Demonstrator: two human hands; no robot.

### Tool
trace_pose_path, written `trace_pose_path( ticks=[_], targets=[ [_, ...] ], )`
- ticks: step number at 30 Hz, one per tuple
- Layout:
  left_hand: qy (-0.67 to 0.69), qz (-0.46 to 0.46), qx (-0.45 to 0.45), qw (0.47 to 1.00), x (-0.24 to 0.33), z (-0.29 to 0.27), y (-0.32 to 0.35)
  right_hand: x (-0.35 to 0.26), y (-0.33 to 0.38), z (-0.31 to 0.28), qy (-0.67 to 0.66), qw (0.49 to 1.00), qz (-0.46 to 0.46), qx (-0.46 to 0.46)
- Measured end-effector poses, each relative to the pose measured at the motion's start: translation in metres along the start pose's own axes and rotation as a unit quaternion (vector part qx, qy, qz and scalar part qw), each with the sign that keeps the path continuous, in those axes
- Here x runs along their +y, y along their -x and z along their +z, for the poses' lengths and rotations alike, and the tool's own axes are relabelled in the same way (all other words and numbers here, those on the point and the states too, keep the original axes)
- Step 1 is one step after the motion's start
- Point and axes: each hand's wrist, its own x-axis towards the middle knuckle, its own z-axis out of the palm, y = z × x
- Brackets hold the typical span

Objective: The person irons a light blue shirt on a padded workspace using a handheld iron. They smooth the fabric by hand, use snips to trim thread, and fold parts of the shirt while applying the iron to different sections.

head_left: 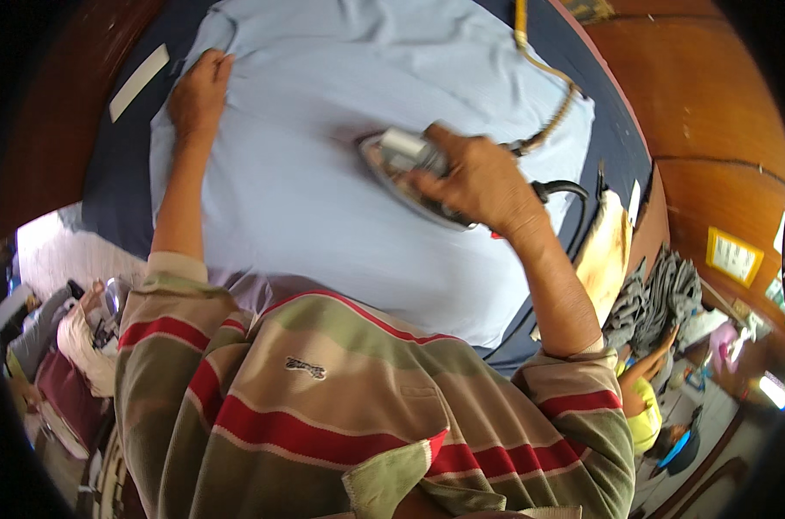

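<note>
A light blue piece of clothing [323,242] lies spread over a dark blue cover [120,169], with small wrinkles towards its far side. My right hand [487,182] is wrapped round the handle of a clothes iron [401,160], which is slightly blurred and rests with its soleplate on the cloth, tip to the left. At the garment's far left edge, my left hand [200,91] has its fingers curled and pinching the fabric. The fingertips there are partly hidden.
A tan cord [558,121] and a black cable [565,186] run by the iron. A scorched pale cloth [607,251] lies on the right edge. Beyond sit grey folded fabric [660,294] and a person in yellow [641,415]. Piled items [72,381] stand at the lower left.
</note>
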Motion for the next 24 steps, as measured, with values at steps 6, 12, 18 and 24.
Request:
trace_pose_path(
  ticks=[6, 12, 18, 24],
  targets=[
    [-0.009, -0.008, -0.024, 1.0, -0.002, 0.002, -0.004, 0.006, 0.063, 0.018, -0.037, 0.998, -0.034, -0.03],
    [-0.016, 0.001, -0.011, 1.0, -0.004, 0.003, -0.006, 0.057, 0.093, -0.019, -0.077, 0.982, 0.167, 0.038],
    [0.002, -0.01, -0.004, 1.0, -0.003, 0.005, -0.003, 0.119, 0.092, -0.026, -0.052, 0.948, 0.284, 0.134],
    [0.008, 0.006, 0.02, 1.0, -0.008, 0.008, -0.006, 0.128, 0.103, -0.03, -0.053, 0.969, 0.226, 0.086]
  ],
)
